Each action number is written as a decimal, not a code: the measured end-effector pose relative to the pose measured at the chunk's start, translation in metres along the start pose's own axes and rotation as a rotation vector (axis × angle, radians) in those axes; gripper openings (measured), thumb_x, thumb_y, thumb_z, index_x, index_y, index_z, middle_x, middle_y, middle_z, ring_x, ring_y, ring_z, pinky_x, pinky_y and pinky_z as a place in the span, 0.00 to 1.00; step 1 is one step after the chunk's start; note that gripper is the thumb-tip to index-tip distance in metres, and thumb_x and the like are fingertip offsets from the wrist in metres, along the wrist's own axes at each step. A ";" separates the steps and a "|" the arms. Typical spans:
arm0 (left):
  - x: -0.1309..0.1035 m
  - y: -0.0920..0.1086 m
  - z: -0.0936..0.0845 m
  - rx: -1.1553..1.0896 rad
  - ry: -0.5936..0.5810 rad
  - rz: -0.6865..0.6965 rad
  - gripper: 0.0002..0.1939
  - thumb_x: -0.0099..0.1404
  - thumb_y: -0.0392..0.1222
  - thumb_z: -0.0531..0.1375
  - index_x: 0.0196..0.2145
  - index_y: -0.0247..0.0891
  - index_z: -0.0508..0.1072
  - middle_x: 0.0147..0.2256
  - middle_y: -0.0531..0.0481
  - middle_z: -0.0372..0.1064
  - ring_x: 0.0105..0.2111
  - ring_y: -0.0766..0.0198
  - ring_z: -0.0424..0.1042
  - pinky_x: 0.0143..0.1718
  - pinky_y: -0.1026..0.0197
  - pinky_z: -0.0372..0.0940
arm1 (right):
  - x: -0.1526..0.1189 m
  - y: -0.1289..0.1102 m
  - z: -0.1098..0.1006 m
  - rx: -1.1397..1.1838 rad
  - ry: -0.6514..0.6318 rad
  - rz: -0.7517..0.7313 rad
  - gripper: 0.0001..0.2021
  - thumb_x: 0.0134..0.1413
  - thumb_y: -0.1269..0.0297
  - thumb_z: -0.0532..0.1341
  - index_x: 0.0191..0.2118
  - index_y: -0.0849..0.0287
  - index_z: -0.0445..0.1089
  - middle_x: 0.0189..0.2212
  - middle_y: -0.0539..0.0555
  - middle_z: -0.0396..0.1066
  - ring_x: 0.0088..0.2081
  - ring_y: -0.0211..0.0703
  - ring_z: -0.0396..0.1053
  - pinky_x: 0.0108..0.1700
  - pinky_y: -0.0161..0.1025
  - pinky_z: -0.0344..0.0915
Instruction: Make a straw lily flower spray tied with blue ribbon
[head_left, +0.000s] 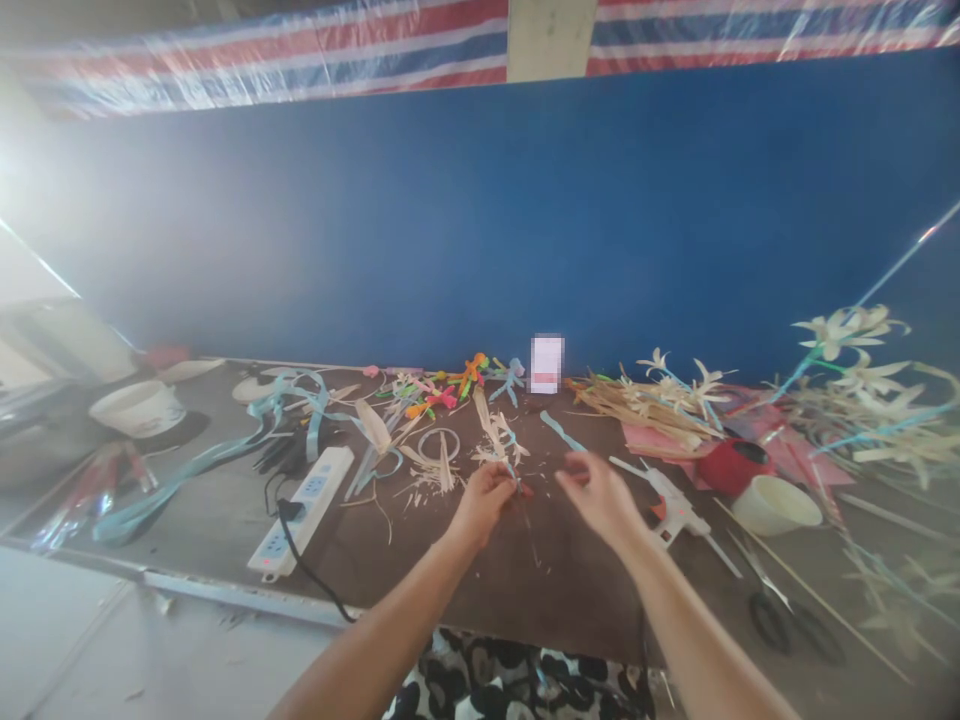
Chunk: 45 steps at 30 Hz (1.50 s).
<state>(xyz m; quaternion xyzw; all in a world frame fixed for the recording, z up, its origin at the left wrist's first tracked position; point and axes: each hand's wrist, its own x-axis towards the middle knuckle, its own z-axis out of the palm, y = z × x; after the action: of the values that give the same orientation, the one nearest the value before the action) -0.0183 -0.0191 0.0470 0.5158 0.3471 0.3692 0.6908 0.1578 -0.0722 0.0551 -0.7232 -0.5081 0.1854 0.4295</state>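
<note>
My left hand (486, 500) is closed, thumb and fingertips pinched on a thin stem with some light blue strip on it. A pale husk-like flower (495, 447) shows just above these fingers, and the stem's lower end hangs below them. To its right, my right hand (600, 497) is raised over the table with its fingers loosely curved and apart, and I see nothing in it. A short light blue ribbon piece (562, 430) lies just beyond the right hand. Beside that hand is a white hot glue gun (675, 505).
A power strip (304, 515) with a black cord lies left, near long blue ribbons (202, 470) and a white bowl (139, 408). Rightward are scissors (784, 600), a cream cup (776, 503), a red bowl (733, 465) and pale flowers (855, 335). A blue panel (480, 220) stands behind.
</note>
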 end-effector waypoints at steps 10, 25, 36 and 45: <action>0.002 -0.011 0.019 0.036 0.017 0.094 0.06 0.51 0.38 0.57 0.28 0.34 0.67 0.25 0.48 0.70 0.30 0.61 0.70 0.31 0.64 0.60 | -0.053 -0.004 0.054 0.659 -0.072 0.184 0.12 0.43 0.55 0.59 0.25 0.60 0.64 0.17 0.47 0.63 0.18 0.35 0.61 0.19 0.31 0.59; 0.003 -0.029 0.015 -0.288 -0.043 -0.102 0.14 0.48 0.45 0.62 0.29 0.31 0.70 0.29 0.43 0.71 0.29 0.61 0.69 0.30 0.61 0.62 | -0.056 0.005 0.063 0.876 -0.056 0.373 0.14 0.40 0.54 0.61 0.25 0.62 0.65 0.14 0.46 0.63 0.13 0.30 0.58 0.13 0.27 0.53; 0.004 -0.028 0.020 -0.129 0.008 -0.110 0.12 0.45 0.44 0.64 0.25 0.32 0.72 0.28 0.47 0.70 0.27 0.66 0.67 0.28 0.66 0.61 | -0.064 0.007 0.044 0.701 -0.074 0.315 0.15 0.42 0.52 0.58 0.26 0.62 0.66 0.18 0.51 0.67 0.16 0.35 0.63 0.18 0.31 0.59; -0.001 -0.021 0.012 -0.182 0.085 -0.165 0.12 0.44 0.43 0.64 0.26 0.34 0.73 0.25 0.51 0.67 0.25 0.70 0.65 0.26 0.68 0.61 | -0.060 0.105 -0.072 -0.319 0.312 0.475 0.22 0.37 0.43 0.55 0.31 0.59 0.66 0.27 0.58 0.72 0.33 0.51 0.69 0.33 0.41 0.60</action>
<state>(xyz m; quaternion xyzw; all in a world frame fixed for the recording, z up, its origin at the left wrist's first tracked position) -0.0050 -0.0301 0.0292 0.4045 0.3821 0.3628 0.7475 0.2438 -0.1690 0.0003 -0.8994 -0.2761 0.0853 0.3281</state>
